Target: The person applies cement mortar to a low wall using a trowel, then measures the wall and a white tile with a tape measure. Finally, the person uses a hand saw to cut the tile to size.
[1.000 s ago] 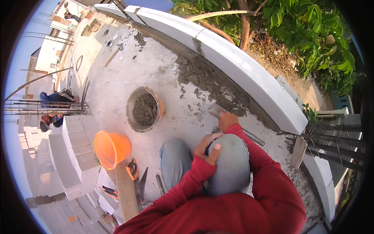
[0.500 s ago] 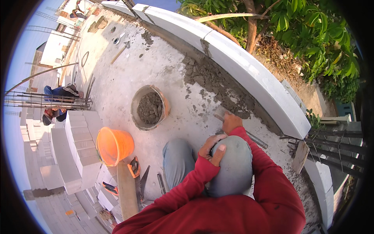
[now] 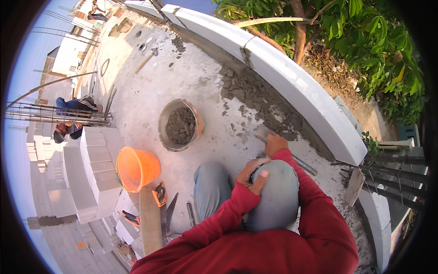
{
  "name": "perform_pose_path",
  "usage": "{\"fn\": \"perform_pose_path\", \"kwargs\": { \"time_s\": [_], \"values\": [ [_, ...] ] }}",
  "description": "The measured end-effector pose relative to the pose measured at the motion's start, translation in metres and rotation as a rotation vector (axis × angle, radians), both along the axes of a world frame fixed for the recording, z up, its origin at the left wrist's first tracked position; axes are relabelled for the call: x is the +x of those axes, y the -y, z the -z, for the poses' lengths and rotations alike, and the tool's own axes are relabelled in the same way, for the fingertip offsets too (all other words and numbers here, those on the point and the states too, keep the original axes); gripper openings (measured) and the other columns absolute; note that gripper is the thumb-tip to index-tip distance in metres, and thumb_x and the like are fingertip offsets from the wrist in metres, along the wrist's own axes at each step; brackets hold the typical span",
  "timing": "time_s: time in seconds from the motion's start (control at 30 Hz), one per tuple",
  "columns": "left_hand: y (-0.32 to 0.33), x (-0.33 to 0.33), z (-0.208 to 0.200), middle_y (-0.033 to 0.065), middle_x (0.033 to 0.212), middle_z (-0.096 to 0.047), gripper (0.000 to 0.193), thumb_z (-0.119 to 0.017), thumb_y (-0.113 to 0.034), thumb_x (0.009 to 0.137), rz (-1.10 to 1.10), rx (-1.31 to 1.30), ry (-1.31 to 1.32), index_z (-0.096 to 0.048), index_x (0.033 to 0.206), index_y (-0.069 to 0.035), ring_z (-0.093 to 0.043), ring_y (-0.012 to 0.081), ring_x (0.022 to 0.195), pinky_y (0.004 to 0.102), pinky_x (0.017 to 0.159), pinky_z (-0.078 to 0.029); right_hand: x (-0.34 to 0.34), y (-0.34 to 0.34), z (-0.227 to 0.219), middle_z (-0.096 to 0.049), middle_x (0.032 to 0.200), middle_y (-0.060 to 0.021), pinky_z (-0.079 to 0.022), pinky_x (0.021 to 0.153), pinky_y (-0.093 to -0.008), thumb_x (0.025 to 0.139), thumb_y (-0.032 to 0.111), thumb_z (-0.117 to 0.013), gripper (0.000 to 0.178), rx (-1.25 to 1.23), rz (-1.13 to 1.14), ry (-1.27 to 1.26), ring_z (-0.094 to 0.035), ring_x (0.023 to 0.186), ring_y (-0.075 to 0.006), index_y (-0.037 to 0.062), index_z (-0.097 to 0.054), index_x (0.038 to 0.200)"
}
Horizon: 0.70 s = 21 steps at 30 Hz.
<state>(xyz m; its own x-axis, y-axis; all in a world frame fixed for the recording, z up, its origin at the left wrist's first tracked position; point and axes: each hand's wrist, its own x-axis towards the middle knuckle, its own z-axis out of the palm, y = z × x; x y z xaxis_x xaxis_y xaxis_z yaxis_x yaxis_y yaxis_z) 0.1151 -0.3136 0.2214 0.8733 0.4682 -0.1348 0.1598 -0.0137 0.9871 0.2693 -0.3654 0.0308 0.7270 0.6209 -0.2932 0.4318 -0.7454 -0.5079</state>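
Observation:
My right hand is closed around a trowel, low over the pale floor beside smeared grey mortar. Only a bit of its flat, mortar-coated blade shows; the handle is hidden in my fist. On my bent right knee rests my left hand, thumb apart from the fingers and holding no tool. The mortar runs along the foot of a low white block wall. Ahead of my knees stands a bucket part filled with wet mortar.
An orange bucket leans at left, near a handsaw, a wooden board and stacked white blocks. A hammer lies farther off. Rebar juts out at right. Other people are at left and far back.
The view has shifted slightly, so the whole scene sits a little farther right. My right hand still grips the trowel, and my left hand stays on the knee.

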Motion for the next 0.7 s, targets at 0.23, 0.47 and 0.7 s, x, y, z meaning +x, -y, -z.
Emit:
{"fn": "perform_pose_path", "kwargs": {
  "time_s": [0.23, 0.47, 0.7],
  "values": [
    [0.001, -0.002, 0.003, 0.0126, 0.120, -0.067, 0.033, -0.063, -0.024, 0.101, -0.013, -0.047, 0.007, -0.064, 0.126, -0.002, -0.061, 0.0223, 0.115, 0.0354, 0.104, -0.044, 0.000, 0.002, 0.001, -0.072, 0.092, -0.0251, -0.057, 0.081, -0.0525, 0.082, 0.012, -0.062, 0.018, 0.026, -0.009, -0.014, -0.072, 0.089, -0.0433, 0.0032, -0.068, 0.096],
    [0.001, -0.002, 0.006, 0.0124, 0.121, -0.067, 0.034, -0.062, -0.024, 0.101, -0.003, -0.065, 0.003, -0.064, 0.126, -0.001, -0.061, 0.0215, 0.115, 0.0346, 0.104, -0.044, 0.000, 0.002, -0.005, -0.073, 0.093, -0.0248, -0.057, 0.083, -0.0515, 0.082, 0.010, -0.062, 0.018, 0.008, 0.014, -0.016, -0.072, 0.091, -0.0420, 0.0022, -0.068, 0.096],
    [0.000, -0.001, 0.003, 0.0128, 0.120, -0.067, 0.033, -0.063, -0.023, 0.101, 0.001, -0.065, -0.002, -0.064, 0.126, -0.001, -0.061, 0.0221, 0.115, 0.0348, 0.104, -0.044, 0.001, -0.001, -0.005, -0.073, 0.093, -0.0252, -0.057, 0.084, -0.0516, 0.083, 0.009, -0.060, 0.021, 0.001, 0.016, -0.028, -0.072, 0.092, -0.0424, 0.0004, -0.066, 0.102]
  ]
}}
